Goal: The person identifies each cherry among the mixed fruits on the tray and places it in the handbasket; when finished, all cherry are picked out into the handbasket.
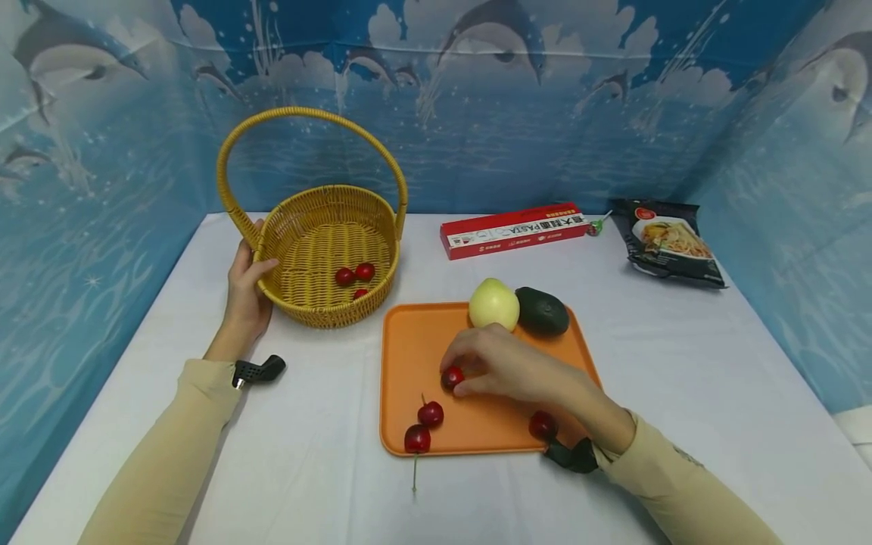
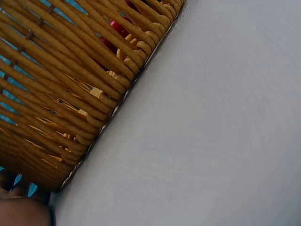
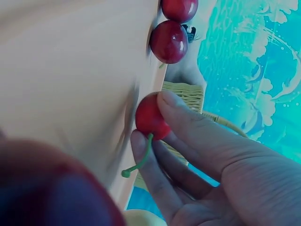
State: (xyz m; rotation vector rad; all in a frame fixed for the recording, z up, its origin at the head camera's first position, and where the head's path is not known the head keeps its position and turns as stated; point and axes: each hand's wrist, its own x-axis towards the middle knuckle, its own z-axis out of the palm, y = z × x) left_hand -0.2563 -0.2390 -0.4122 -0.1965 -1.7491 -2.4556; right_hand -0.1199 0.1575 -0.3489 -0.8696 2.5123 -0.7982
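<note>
My right hand [image 1: 500, 365] pinches a red cherry [image 1: 452, 378] between thumb and fingers over the orange tray [image 1: 402, 341]. In the right wrist view, a green stem hangs from this cherry [image 3: 151, 117]. My left hand [image 1: 247, 291] grips the left side of the yellow wicker basket [image 1: 327, 306], with the thumb over its rim. Several cherries [image 1: 365, 272] lie inside the basket. On the tray, two cherries [image 1: 431, 414] sit near the front left corner, and another cherry [image 1: 543, 425] is under my right wrist. The left wrist view shows mostly the basket's woven wall [image 2: 70, 84].
A pale yellow-green round fruit [image 1: 493, 304] and a dark green avocado-like fruit [image 1: 543, 311] sit at the tray's back edge. Behind stand a red pasta box [image 1: 514, 231], a small wrapped lollipop [image 1: 596, 226] and a black food packet [image 1: 671, 242]. A dolphin-print curtain [image 1: 463, 136] borders the table.
</note>
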